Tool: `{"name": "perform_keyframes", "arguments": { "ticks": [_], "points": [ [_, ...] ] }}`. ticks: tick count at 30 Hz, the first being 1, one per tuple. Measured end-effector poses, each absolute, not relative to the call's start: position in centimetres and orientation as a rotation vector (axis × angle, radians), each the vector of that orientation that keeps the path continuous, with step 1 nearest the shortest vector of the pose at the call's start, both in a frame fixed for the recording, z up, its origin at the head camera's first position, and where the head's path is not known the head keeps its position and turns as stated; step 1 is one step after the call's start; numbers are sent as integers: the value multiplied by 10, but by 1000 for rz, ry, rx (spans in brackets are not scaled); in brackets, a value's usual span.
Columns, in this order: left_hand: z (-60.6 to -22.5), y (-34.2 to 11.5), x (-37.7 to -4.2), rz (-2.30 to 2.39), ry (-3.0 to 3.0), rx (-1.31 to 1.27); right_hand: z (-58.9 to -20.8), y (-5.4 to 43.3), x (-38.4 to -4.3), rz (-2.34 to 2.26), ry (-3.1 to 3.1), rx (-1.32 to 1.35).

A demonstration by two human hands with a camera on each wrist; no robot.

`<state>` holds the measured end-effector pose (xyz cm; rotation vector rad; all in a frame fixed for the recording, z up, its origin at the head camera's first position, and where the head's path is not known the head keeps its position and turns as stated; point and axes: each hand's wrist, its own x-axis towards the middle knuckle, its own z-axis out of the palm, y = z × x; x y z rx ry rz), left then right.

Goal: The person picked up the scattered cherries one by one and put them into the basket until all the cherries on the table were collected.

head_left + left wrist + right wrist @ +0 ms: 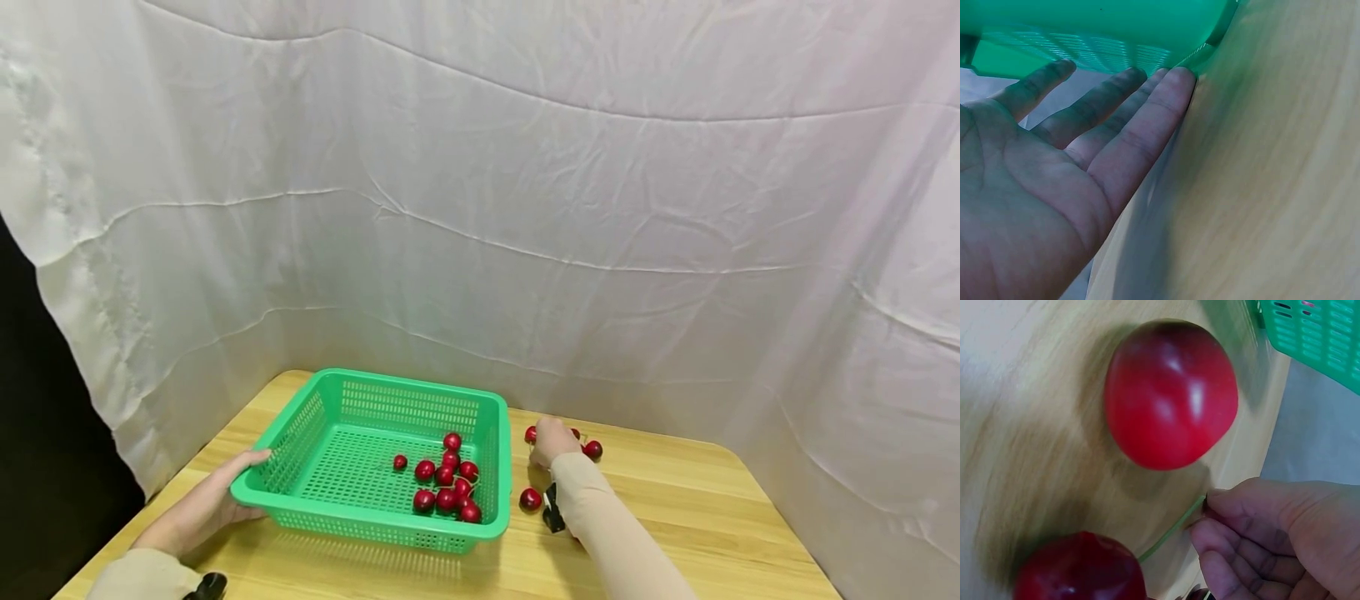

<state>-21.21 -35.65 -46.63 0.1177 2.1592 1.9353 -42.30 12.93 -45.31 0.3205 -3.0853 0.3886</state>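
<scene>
A green plastic basket (375,515) with slotted walls stands at the left of the wooden table, several red cherries (445,476) gathered in its right half. My left hand (217,505) holds its left end, thumb over the rim. In the left wrist view, the extended fingers (1147,134) reach under the rim to the slotted side. Right of the basket, my right hand (553,442) pinches a green stem (1172,532) between thumb and fingertips. That stem leads to a dark red cherry (1082,572). A larger-looking cherry (1171,394) lies beside the fingertips.
Loose cherries lie around the right hand, one cherry (530,500) nearer the basket and another cherry (593,451) to the right. A pale curtain (570,208) hangs behind the table (675,508) and along both sides.
</scene>
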Motion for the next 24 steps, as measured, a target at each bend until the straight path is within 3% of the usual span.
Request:
{"name": "perform_keyframes", "arguments": {
  "ticks": [24],
  "points": [
    [-467,-356,-212,1942,2154,120,-434,145,-417,577,-3057,297]
  ]
}}
